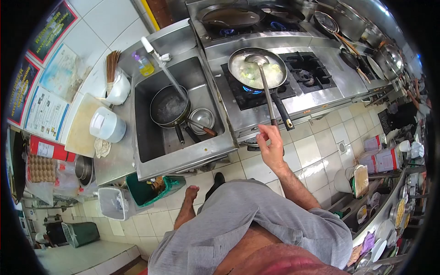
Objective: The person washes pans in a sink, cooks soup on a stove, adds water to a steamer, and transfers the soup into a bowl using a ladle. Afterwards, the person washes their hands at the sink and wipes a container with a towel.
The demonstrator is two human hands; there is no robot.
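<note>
My right hand (271, 145) is in front of the stove, its fingers partly bent with a gap between thumb and forefinger. Just beyond it, and partly overlapped by it, is the handle end of a long ladle (264, 81); no firm grip on it shows. The ladle's bowl rests in a frying pan (243, 82) of bubbling pale liquid with greenish pieces, over a lit blue flame. Down by my side hangs my left hand (192, 193), its fingers curled in, and nothing shows in it.
Water runs from a tap (147, 45) into a pan (158, 106) in the sink (196, 73), beside a metal bowl (201, 118). More pans stand on the back burners. A green bin (176, 183) and shelves (389, 192) flank me.
</note>
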